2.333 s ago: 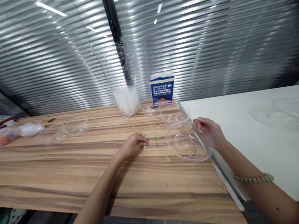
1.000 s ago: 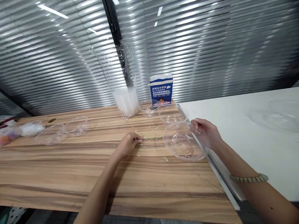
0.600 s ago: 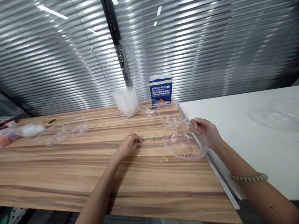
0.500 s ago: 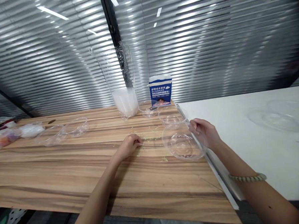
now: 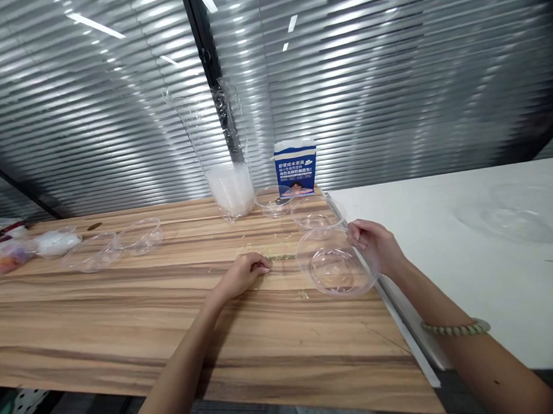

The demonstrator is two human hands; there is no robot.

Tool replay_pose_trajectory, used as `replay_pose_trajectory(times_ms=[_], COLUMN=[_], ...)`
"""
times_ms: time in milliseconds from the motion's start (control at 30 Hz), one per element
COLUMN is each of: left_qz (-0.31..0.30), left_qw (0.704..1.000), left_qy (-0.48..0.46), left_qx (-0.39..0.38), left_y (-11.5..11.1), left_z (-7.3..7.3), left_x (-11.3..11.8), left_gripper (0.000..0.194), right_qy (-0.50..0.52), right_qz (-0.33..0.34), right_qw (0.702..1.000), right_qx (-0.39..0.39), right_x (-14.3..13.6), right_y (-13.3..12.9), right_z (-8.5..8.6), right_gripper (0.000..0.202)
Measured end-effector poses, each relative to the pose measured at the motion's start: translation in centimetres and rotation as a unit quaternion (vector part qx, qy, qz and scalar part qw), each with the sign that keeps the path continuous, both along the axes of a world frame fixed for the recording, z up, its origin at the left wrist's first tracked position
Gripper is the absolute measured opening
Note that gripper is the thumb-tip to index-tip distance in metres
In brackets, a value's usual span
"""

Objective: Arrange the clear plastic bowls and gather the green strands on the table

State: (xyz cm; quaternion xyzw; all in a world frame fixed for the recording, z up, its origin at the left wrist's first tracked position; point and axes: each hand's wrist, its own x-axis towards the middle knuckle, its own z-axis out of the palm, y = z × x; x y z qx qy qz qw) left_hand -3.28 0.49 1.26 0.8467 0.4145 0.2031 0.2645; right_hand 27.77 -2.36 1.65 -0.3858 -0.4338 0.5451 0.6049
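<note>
My right hand [image 5: 375, 244] pinches the rim of a clear round plastic bowl [image 5: 338, 268], which is tilted over the wooden table's right edge. Fingers pressed together, my left hand [image 5: 247, 271] rests on the table beside thin yellowish shreds [image 5: 281, 257]; whatever it may hold is too small to make out. A few more shreds [image 5: 303, 294] lie nearer me, below the bowl. Just behind the held bowl stands another clear bowl [image 5: 315, 220], and a further one [image 5: 275, 208] is by the blue packet.
A stack of clear bowls [image 5: 231, 188] in an open plastic bag and a blue packet [image 5: 295, 170] stand at the back. Two clear bowls [image 5: 141, 239] and white bags [image 5: 56, 242] are at the left. A white table [image 5: 447, 272] adjoins on the right, bearing clear plastic.
My left hand has slid slightly to the right over the shreds, its fingers still together. My right hand and its bowl have hardly moved.
</note>
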Motion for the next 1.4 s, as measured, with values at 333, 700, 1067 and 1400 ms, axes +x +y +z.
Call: replay_pose_trajectory(times_ms=[333, 700, 1067, 1400], left_qz=[0.005, 0.01, 0.007, 0.007], left_qw=[1.0, 1.0, 0.999, 0.998], left_qy=[0.006, 0.009, 0.022, 0.025], left_qx=[-0.001, 0.003, 0.042, 0.048], left_y=[-0.22, -0.62, -0.23, -0.19], left_z=[0.24, 0.41, -0.06, -0.23], left_x=[0.33, 0.45, 0.28, 0.28], left_gripper=[0.008, 0.016, 0.01, 0.011], right_qy=[-0.018, -0.029, -0.046, -0.069], right_qz=[-0.007, -0.007, -0.007, -0.015], right_qw=[1.0, 1.0, 0.999, 0.998], right_qx=[0.004, -0.009, 0.002, 0.002], right_x=[-0.34, -0.29, -0.68, -0.99], right_y=[-0.02, 0.09, -0.04, 0.0], right_z=[0.01, -0.43, -0.15, -0.22], right_gripper=[0.032, 0.032, 0.033, 0.033])
